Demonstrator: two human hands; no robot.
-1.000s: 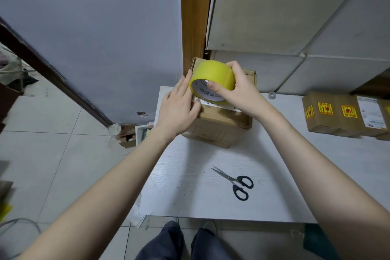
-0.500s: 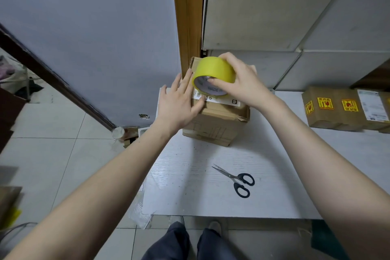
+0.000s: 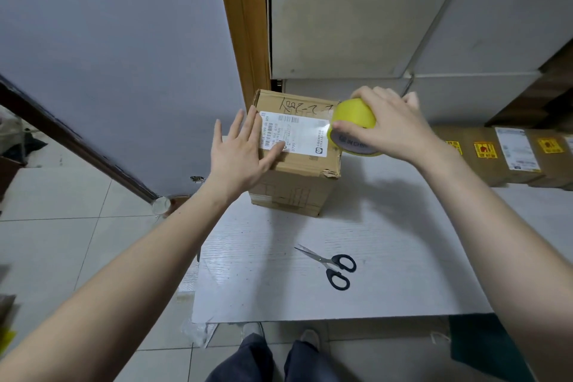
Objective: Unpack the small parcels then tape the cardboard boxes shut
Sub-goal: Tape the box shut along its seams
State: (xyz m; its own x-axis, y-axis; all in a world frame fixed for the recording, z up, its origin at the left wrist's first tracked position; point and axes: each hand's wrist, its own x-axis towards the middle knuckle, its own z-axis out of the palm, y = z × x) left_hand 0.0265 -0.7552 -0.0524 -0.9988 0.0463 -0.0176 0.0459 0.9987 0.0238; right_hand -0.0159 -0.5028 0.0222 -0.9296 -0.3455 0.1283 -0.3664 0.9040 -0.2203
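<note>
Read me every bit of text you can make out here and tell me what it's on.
"IN CHIN", partly hidden by the right hand: inner core of the yellow tape roll.
"D799": white shipping label on the cardboard box; the rest is too small.
Handwritten black marks on the box top: not legible.
Yellow stickers on the far boxes: blurred.

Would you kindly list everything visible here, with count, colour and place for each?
cardboard box: one, brown, far left of the table, flaps closed
shipping label: one, white, on the box top
tape roll: one, yellow, at the box's right top edge
scissors: one pair, black handles, closed, on the table nearer the person
parcels: a row, brown with yellow stickers, far right on the table
table: one, white
left hand: open, flat on the box top's left edge
right hand: grip around the tape roll
</note>
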